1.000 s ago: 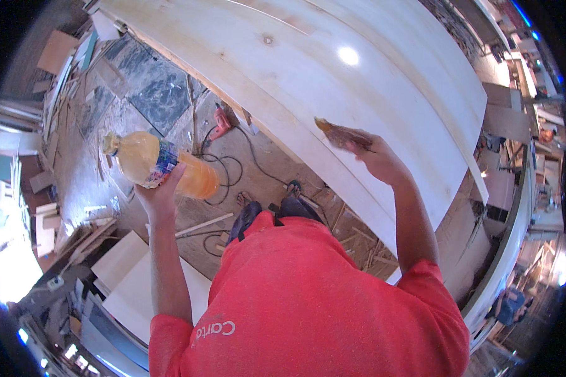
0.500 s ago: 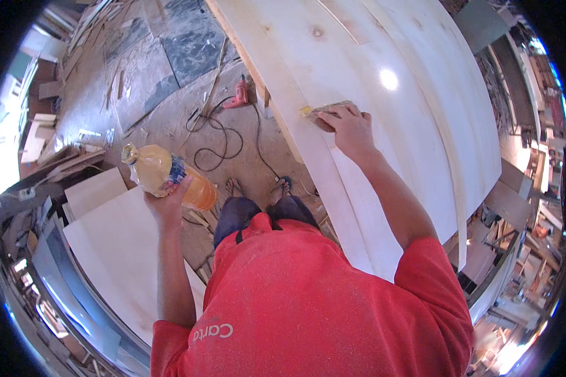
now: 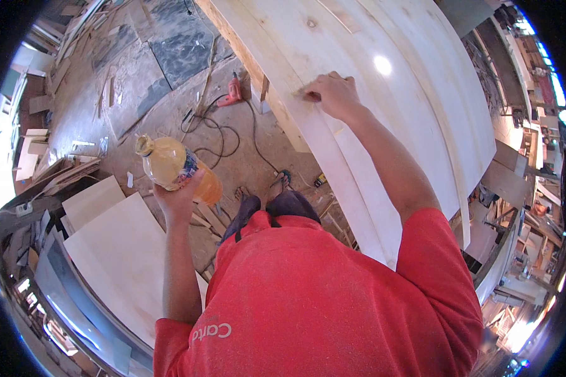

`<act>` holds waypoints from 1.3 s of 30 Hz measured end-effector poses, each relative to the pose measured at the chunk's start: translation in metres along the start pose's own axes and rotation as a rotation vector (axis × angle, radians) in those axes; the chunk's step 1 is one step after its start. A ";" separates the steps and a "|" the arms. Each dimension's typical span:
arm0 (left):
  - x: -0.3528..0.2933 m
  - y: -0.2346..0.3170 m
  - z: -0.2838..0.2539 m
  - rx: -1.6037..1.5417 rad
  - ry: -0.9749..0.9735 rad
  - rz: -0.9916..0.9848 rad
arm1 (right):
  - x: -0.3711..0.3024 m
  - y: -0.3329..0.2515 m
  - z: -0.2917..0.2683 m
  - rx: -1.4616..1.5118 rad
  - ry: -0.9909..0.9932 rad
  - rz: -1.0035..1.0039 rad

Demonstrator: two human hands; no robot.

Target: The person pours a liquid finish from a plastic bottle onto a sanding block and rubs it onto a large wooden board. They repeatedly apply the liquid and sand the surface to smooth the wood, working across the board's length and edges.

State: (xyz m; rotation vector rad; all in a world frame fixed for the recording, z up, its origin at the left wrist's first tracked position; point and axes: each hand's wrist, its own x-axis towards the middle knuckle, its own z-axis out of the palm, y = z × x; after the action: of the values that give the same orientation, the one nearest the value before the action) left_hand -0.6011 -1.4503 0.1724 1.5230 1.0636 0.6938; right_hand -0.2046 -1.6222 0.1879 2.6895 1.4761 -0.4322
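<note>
My left hand (image 3: 176,200) is wrapped round a clear plastic bottle (image 3: 160,160) of yellow-orange liquid, tilted and held over the floor with its mouth pointing up and left. On the large pale wooden panel (image 3: 396,119), my right hand (image 3: 334,95) is closed round a small, flat brownish piece (image 3: 303,94). The fingers cover most of that piece, so its exact kind does not show. It presses on the panel near the left edge, where a faint yellowish smear lies beside it.
A red power drill (image 3: 231,93) with a looped black cable (image 3: 223,135) lies on the floor left of the panel. Pale boards (image 3: 116,245) lean at the lower left. A thin strip (image 3: 338,16) rests on the panel's far end. Wood scraps clutter both sides.
My right hand has shifted a little up and left along the panel edge with the brownish piece. The bottle in my left hand has moved slightly right and up.
</note>
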 end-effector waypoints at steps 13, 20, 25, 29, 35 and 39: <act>0.004 -0.015 -0.037 -0.014 -0.127 0.096 | -0.147 0.022 0.029 0.037 -0.047 0.103; -0.007 -0.012 -0.033 -0.038 -0.170 0.080 | -0.145 0.041 0.032 0.151 -0.071 0.111; -0.020 -0.012 -0.024 -0.137 -0.056 0.065 | -0.108 0.053 -0.015 0.690 -0.023 0.103; -0.032 -0.010 -0.018 -0.059 0.009 0.000 | -0.049 0.049 -0.042 0.792 0.030 0.123; -0.052 -0.020 -0.011 -0.057 0.123 -0.005 | 0.059 0.033 -0.019 0.273 0.113 -0.005; -0.070 -0.017 -0.002 -0.058 0.240 -0.024 | 0.086 0.025 -0.002 0.038 0.123 -0.022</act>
State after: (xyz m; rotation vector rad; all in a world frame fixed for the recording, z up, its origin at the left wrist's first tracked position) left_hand -0.6367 -1.5123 0.1641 1.3992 1.2274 0.8999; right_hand -0.1396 -1.5651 0.1650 2.7781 1.5445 -0.3036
